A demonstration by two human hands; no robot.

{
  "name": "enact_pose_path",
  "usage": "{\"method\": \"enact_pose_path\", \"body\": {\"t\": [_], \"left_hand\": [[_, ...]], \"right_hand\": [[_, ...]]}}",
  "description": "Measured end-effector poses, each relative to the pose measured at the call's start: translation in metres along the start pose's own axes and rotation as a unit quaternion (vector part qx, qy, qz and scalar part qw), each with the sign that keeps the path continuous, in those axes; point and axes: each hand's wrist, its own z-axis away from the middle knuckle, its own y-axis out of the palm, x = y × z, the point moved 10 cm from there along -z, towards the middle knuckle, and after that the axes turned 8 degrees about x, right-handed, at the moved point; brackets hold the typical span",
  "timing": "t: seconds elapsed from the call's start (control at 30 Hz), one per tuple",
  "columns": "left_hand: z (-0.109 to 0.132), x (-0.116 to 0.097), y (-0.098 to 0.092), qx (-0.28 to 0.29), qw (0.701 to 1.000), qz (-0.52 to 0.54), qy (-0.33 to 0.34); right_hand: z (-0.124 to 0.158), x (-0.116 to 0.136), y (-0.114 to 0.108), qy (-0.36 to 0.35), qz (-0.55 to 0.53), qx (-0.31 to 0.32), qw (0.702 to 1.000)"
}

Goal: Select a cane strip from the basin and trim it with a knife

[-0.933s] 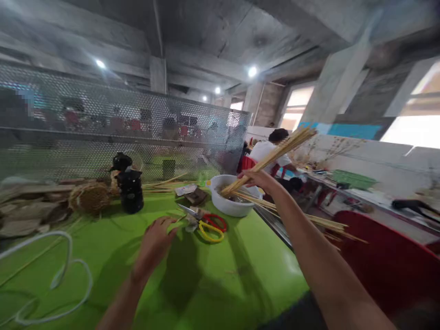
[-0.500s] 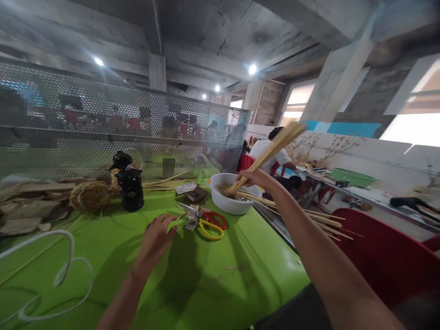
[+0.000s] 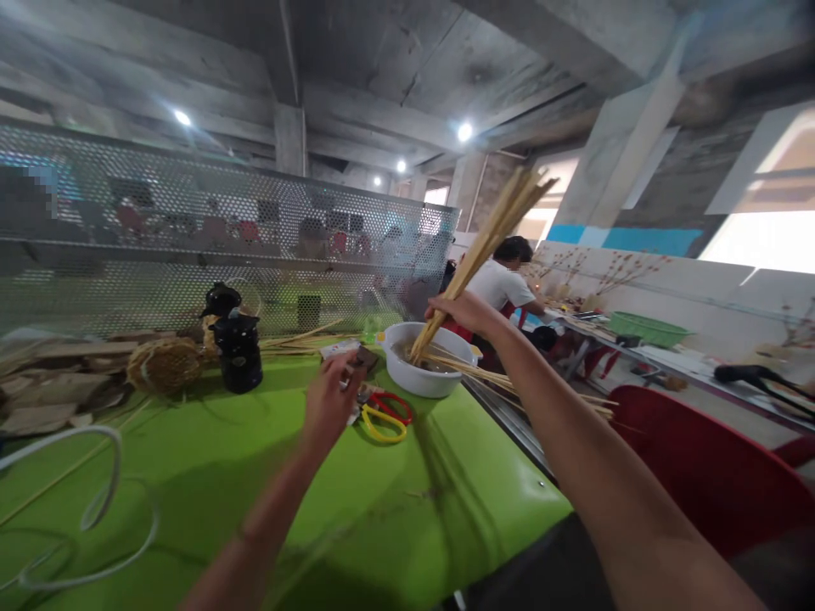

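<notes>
My right hand (image 3: 464, 312) is closed around a thick bundle of pale straw-like strips (image 3: 493, 233). The bundle stands tilted, its lower end inside a white basin (image 3: 424, 383) of cloudy water. More thin strips (image 3: 490, 373) lie across the basin's rim and stick out to the right. My left hand (image 3: 328, 395) is over the blades of the scissors (image 3: 385, 420), which have one red and one yellow handle. Its fingers are curled; whether anything is between them is hidden. Just behind them lies a dark brown packet (image 3: 366, 358).
On the green table (image 3: 356, 526) stand a black jar (image 3: 238, 352) and a woven straw ball (image 3: 164, 367). White cord (image 3: 118, 484) loops at the left. A perforated metal screen (image 3: 255, 229) rises behind. A red chair (image 3: 694, 467) stands right; another person (image 3: 503, 284) sits beyond.
My left hand has moved right and forward, over the scissors' blades, and its fingers have curled. The strip bundle in my right hand has swung more upright, its top moving left and up.
</notes>
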Motion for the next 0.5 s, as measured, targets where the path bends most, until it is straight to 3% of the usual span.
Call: {"method": "enact_pose_path", "body": {"t": [0.1, 0.2, 0.33, 0.43, 0.5], "left_hand": [[-0.041, -0.052, 0.044, 0.044, 0.998, -0.029, 0.042], [-0.077, -0.087, 0.069, 0.047, 0.995, -0.041, 0.076], [-0.107, -0.092, 0.076, 0.064, 0.997, -0.008, 0.038], [-0.116, -0.090, 0.070, 0.071, 0.997, -0.002, 0.037], [-0.120, -0.087, 0.060, 0.063, 0.997, 0.003, 0.040]], "right_hand": [[0.004, 0.052, 0.005, -0.052, 0.099, 0.010, 0.994], [0.015, 0.098, 0.012, -0.083, 0.199, 0.002, 0.976], [0.027, 0.135, 0.018, -0.097, 0.280, -0.017, 0.955], [0.033, 0.141, 0.018, -0.108, 0.247, -0.025, 0.963], [0.040, 0.141, 0.013, -0.141, 0.203, -0.066, 0.967]]}}
